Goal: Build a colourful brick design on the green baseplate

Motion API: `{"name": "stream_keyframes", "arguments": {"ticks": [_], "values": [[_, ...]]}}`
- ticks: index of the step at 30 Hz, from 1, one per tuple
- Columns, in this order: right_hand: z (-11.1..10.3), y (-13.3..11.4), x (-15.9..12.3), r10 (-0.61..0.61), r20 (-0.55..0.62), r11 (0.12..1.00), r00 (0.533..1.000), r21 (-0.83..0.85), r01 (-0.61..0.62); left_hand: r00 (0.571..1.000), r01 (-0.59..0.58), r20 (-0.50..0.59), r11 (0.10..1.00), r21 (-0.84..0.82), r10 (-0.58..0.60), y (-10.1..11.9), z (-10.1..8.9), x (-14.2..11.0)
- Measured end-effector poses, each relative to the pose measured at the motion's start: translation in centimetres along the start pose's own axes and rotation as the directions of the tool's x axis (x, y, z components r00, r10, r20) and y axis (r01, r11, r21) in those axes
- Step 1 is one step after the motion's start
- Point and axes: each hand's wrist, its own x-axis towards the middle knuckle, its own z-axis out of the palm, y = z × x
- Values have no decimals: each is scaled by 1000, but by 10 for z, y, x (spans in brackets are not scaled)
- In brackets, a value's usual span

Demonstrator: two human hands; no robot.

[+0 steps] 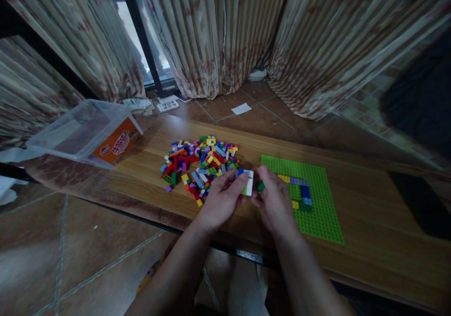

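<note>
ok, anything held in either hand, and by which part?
The left hand pinches a small white-faced piece by its left side as pictured. A dark green brick shows at the right hand; whether it's gripped can't be told.

A small white toy-brick piece (250, 184), with blue and lime green beside it, sits in the left grip (225, 191); a dark green brick (260, 185) shows at the right grip (275, 201). The lime-green studded baseplate (322, 184) lies flat, bearing a multicoloured brick outline (305, 193).

Baseplate (323, 212) pt. obsc., curtains (218, 34) cut off
</note>
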Motion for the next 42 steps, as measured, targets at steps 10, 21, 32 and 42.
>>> {"name": "stream_keyframes", "arguments": {"ticks": [10,21,32,42], "values": [[4,9,2,-110,-108,994,988,6,111,992,-108,-42,979,171,117,-16,4,3],[3,13,3,-74,-195,994,978,63,88,995,13,-102,999,-30,-16,-12,13,1],[2,0,1,172,-51,952,984,266,-152,997,33,-59,983,-179,-45,-7,6,3],[6,3,-5,104,-5,993,995,50,-104,996,-52,-78,999,1,52,-8,6,5]]}}
